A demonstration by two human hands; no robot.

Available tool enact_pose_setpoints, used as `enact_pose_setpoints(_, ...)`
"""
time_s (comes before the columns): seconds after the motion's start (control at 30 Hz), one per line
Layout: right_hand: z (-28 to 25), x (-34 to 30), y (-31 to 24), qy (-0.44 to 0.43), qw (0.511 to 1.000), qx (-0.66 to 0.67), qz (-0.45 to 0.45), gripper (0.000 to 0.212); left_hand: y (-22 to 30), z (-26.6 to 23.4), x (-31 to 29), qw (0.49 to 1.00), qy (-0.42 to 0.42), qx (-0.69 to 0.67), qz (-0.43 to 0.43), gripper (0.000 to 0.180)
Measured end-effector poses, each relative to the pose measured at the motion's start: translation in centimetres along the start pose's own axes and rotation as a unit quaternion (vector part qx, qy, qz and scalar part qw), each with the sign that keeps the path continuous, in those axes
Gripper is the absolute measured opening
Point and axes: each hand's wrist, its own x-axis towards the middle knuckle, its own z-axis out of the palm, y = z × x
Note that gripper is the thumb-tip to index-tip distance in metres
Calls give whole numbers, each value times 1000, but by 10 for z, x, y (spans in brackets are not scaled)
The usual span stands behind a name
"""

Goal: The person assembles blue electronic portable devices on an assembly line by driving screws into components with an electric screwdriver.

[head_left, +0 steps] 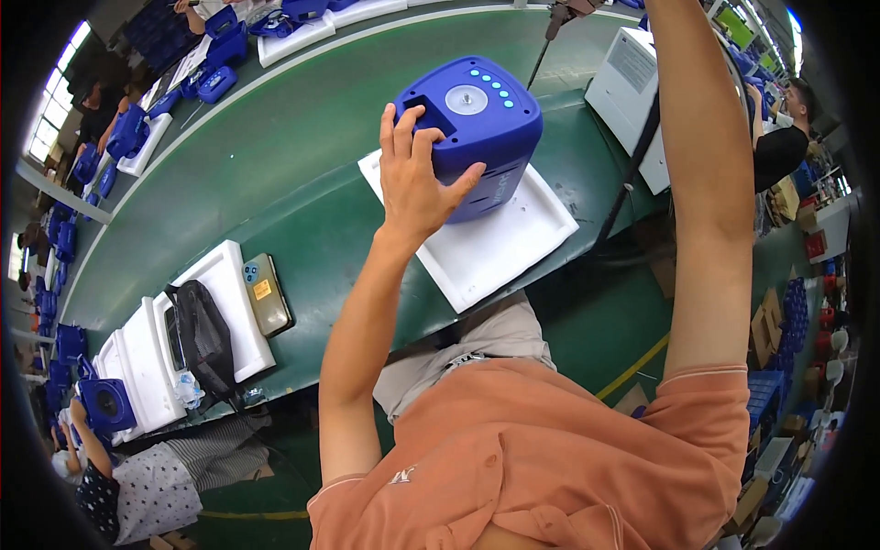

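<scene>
A boxy blue plastic housing (500,151) stands upright on a white foam tray (477,266). Its top has a round pale disc with a metal stud, a row of small lit pale-blue buttons and a dark rectangular recess. My left hand (414,179) grips the housing's near left edge, fingertips at the recess and thumb against the side. My right arm (706,174) reaches up past the top edge of the picture, so the right hand is out of sight. A power screwdriver (570,9) with a long thin bit hangs above the housing, left of that arm.
A white metal box (632,96) stands right of the foam tray, a black cable beside it. Leftward on the green bench (312,330) lie a phone (268,295), a black pouch (203,335) and more foam trays. Co-workers handle blue units along the line.
</scene>
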Motion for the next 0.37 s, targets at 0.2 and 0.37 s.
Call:
enact_pose_setpoints(0.2,21,0,59,164,931,-180,-270,68,6,6,4,1000,-8,-11,0,53)
enact_pose_setpoints(0.37,43,-14,75,168,943,-126,-259,65,0,0,-3,1000,-13,4,-14,54)
